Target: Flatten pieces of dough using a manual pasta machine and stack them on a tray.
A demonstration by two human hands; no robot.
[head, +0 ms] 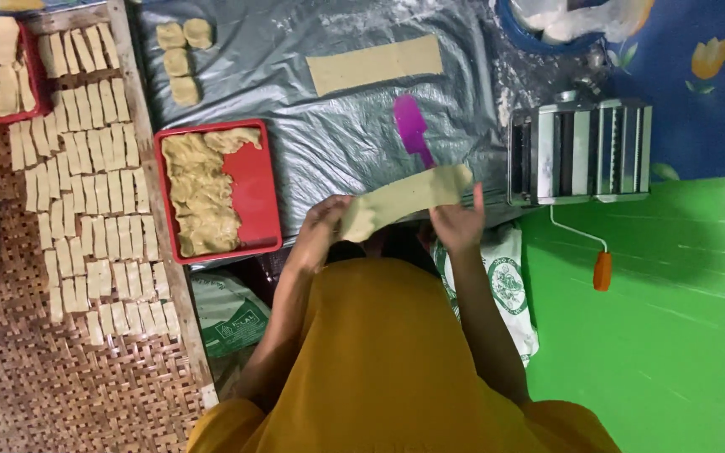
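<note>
A long flat strip of pale dough (pixel 404 198) stretches between both my hands, just in front of my yellow-clad body. My left hand (pixel 322 225) grips its lower left end. My right hand (pixel 458 223) holds it nearer the right end, fingers spread beneath the strip. The strip's far end points toward a metal roller machine (pixel 579 153) with an orange-handled crank (pixel 602 270). A purple scraper (pixel 413 127) lies on the grey plastic sheet (pixel 312 134) just beyond the strip.
A second flat dough strip (pixel 375 65) and several dough lumps (pixel 181 59) lie on the sheet. A red tray (pixel 255 195) holds dough mass. Several cut dough rectangles (pixel 86 176) cover a woven mat. Printed bags (pixel 507 285) lie near my knees.
</note>
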